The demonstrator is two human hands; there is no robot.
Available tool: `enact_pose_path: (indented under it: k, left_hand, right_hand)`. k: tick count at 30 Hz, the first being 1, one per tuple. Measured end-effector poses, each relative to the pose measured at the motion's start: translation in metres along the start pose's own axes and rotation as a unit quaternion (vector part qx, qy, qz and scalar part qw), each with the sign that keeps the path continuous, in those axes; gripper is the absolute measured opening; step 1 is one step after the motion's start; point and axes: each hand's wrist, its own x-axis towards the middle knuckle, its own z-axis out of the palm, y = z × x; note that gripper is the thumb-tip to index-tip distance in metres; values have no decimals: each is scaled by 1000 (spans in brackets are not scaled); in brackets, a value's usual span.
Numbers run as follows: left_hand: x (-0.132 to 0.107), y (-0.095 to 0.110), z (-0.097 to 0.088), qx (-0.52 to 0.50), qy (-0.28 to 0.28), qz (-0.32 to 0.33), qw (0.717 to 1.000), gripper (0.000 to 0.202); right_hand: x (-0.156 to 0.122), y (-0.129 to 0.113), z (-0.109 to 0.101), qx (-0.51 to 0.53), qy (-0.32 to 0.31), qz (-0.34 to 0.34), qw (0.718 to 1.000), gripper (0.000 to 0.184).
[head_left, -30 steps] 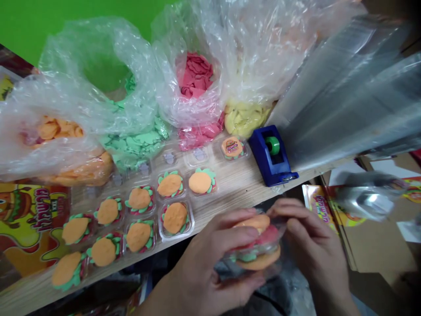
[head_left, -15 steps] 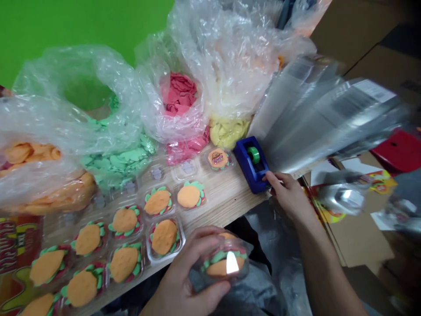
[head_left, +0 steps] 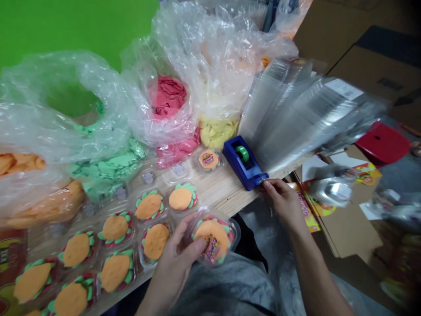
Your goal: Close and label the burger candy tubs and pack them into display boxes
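My left hand holds a clear plastic tub at the table's front edge, its fingers along the tub's left side. Inside is a burger-shaped sweet with orange bun and green and pink layers, and a small printed label faces up on it. My right hand reaches to the cutter end of a blue tape dispenser with a green roll. Its fingertips are pinched there, and any tape between them is too small to see.
Rows of clear tubs of burger sweets stand on the wooden table. Plastic bags of pink, yellow and green pieces lie behind them. A stack of clear plastic tubs sits right of the dispenser, above cardboard boxes.
My right hand has left the tub and moved to the dispenser's cutter end. My left hand has turned the tub so its label faces up, and has raised it toward the table.
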Motion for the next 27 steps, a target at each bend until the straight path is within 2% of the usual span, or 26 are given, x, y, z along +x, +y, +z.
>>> enact_pose_path:
  k: [3, 6, 11, 14, 16, 18, 22, 24, 27]
  left_hand:
    - [1, 3, 5, -81, -2, -24, 996, 42]
    - [-1, 6, 9, -115, -10, -23, 993, 41]
    - [-2, 11, 10, -129, -16, 3, 992, 40]
    - [-2, 13, 10, -128, -35, 19, 991, 41]
    - [-3, 14, 12, -127, -41, 29, 991, 39]
    - [-4, 16, 13, -126, -38, 35, 991, 38]
    - [-4, 15, 10, -129, -19, 56, 990, 39]
    - [-2, 14, 7, -141, -38, 49, 988, 36]
    - [0, 14, 2, -155, -83, 5, 984, 33]
  right_hand:
    - [3, 0, 4, -34, 16, 10, 999, 27]
    - [-7, -7, 0, -70, 6, 15, 997, 26]
    - [-61, -41, -5, -71, -138, 10, 988, 23]
    - [-96, -66, 1, -36, -245, -50, 967, 20]
    - [-110, -77, 11, -38, -290, -74, 953, 22]
    - [-115, -79, 24, -77, -288, -71, 952, 26]
    - [-113, -73, 43, -158, -234, -40, 958, 27]
    - [-110, -73, 46, -133, -265, -9, 955, 26]
    - [-107, -81, 43, -61, -368, 26, 928, 21]
